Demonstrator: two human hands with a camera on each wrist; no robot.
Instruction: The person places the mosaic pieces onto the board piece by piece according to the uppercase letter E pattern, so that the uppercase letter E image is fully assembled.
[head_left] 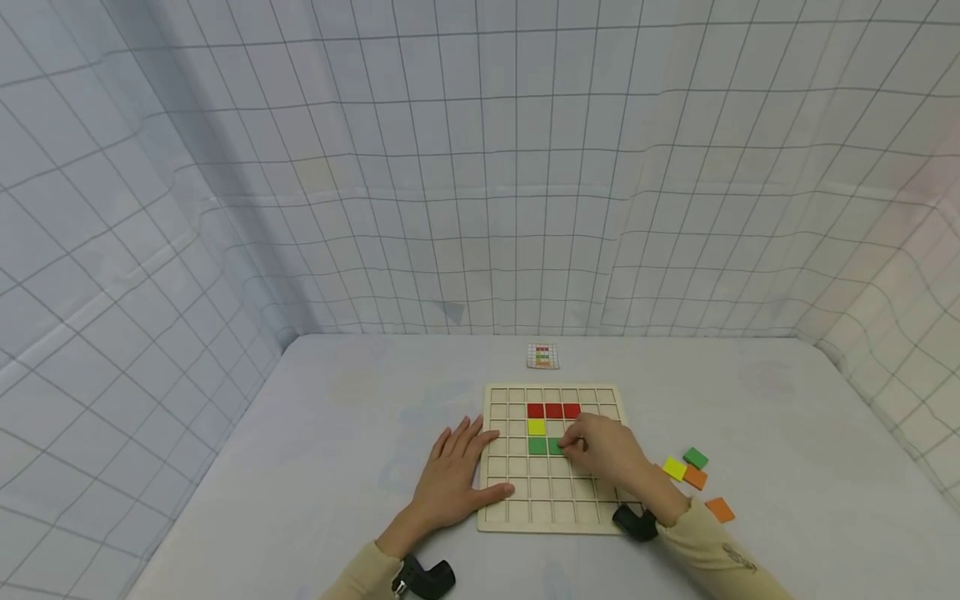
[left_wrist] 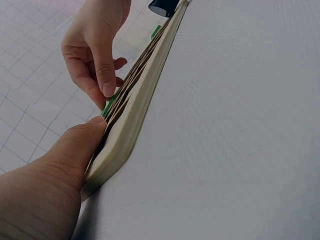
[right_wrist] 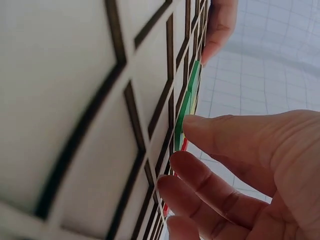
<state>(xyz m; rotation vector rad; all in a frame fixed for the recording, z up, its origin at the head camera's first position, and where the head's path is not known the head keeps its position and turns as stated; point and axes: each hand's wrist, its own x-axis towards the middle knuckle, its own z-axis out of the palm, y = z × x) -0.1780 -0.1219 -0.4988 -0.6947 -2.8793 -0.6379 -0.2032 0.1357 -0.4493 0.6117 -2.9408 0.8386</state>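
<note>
A pale wooden grid board (head_left: 498,508) lies on the white table. In its cells sit red tiles (head_left: 553,411) in a row, a yellow tile (head_left: 536,427) below the left one, and a green tile (head_left: 537,446) under that. With thumb and fingertips my right hand (head_left: 603,450) holds a second green tile (head_left: 555,447), level with the board beside the first; the thumb (right_wrist: 197,125) touches it in the right wrist view. My left hand (head_left: 450,479) lies with spread fingers at the board's left edge, its thumb (left_wrist: 82,137) resting on the border.
Right of the board, near my right forearm, lie a loose green tile (head_left: 696,457), a yellow tile (head_left: 675,468) and orange tiles (head_left: 720,510). Behind the board is a small card (head_left: 543,357) printed with a coloured grid pattern. A checked curtain (head_left: 480,208) surrounds the table.
</note>
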